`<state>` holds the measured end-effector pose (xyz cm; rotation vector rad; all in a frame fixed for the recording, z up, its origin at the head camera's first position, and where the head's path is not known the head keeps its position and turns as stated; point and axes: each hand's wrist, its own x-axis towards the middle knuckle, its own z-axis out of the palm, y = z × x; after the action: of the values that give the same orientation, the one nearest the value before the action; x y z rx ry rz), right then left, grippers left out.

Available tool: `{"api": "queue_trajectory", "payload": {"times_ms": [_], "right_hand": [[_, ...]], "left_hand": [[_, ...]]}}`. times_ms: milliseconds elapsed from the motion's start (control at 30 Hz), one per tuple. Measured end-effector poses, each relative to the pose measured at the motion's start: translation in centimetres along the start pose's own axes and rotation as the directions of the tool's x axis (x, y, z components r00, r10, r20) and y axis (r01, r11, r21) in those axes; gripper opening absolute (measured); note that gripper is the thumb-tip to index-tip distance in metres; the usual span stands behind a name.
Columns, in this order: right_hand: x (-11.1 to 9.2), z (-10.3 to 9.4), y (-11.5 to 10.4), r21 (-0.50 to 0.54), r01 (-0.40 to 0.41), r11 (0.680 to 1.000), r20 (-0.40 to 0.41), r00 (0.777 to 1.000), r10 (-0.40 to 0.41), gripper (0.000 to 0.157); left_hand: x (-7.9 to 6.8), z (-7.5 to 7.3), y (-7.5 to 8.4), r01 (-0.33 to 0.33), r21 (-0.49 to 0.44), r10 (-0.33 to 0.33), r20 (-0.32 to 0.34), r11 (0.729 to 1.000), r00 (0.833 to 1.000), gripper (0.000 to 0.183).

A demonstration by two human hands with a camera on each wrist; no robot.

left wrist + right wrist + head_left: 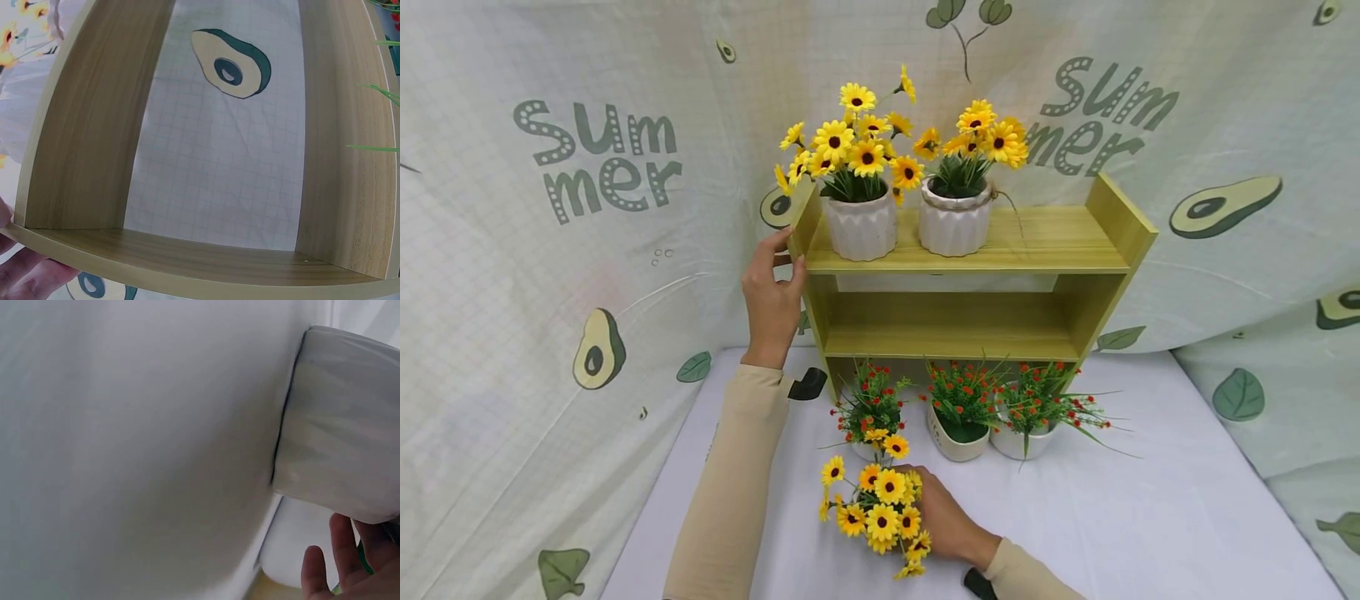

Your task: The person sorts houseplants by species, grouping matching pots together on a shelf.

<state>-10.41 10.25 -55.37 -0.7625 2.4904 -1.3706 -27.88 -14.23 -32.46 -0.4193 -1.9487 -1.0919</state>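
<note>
My left hand (772,292) grips the left side panel of a light wooden shelf (955,343) near its top tier, thumb at the front edge. In the left wrist view, the fingers (37,275) reach round the panel's corner. My right hand (950,518) is at a potted plant with yellow flowers (882,510), in front of the shelf. The blooms hide its pot in the head view. In the right wrist view, that whitish pot (344,425) stands close to the white cloth, and fingers (345,547) reach round its side. The thumb is hidden there.
Two white pots of yellow flowers, left (861,227) and right (955,221), stand on the top tier. Red-flowered plants, left (871,400), middle (958,446) and right (1024,442), line the shelf's foot. Avocado-print cloth (625,275) hangs behind. White cloth (1150,500) covers the table.
</note>
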Motion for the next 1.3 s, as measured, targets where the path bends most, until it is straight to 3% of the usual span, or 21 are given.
{"api": "queue_trajectory", "payload": {"times_ms": [133,400,567,800,1067,1300], "right_hand": [[-0.5,0.3,0.0,-0.088,0.034,0.996,-0.077,0.996,-0.041,0.068],[-2.4,-0.5,-1.4,-0.158,-0.042,0.987,-0.15,0.989,0.018,0.07],[-3.6,-2.2,-2.7,-0.269,0.01,0.963,-0.22,0.973,-0.072,0.072],[-4.5,-5.2,-4.8,-0.361,0.105,0.927,-0.295,0.93,-0.22,0.084],[-4.8,-8.4,-6.9,-0.471,0.199,0.859,-0.328,0.865,-0.38,0.079],[-4.8,-11.6,-8.6,-0.508,0.24,0.827,-0.366,0.809,-0.46,0.08]], "left_hand": [[-0.1,0.0,0.0,0.002,0.002,-0.002,0.007,1.0,1.0,0.036],[-0.2,0.1,0.1,0.01,-0.007,-0.01,0.003,1.0,1.0,0.037],[-0.1,0.1,0.1,0.004,-0.013,-0.004,-0.002,1.0,1.0,0.037],[0.0,0.0,0.0,-0.003,-0.012,0.003,-0.004,1.0,1.0,0.037],[0.0,0.1,0.1,0.012,-0.022,-0.012,-0.012,1.0,1.0,0.036],[0.0,0.0,0.2,0.004,-0.011,-0.004,-0.006,1.0,1.0,0.037]]}}
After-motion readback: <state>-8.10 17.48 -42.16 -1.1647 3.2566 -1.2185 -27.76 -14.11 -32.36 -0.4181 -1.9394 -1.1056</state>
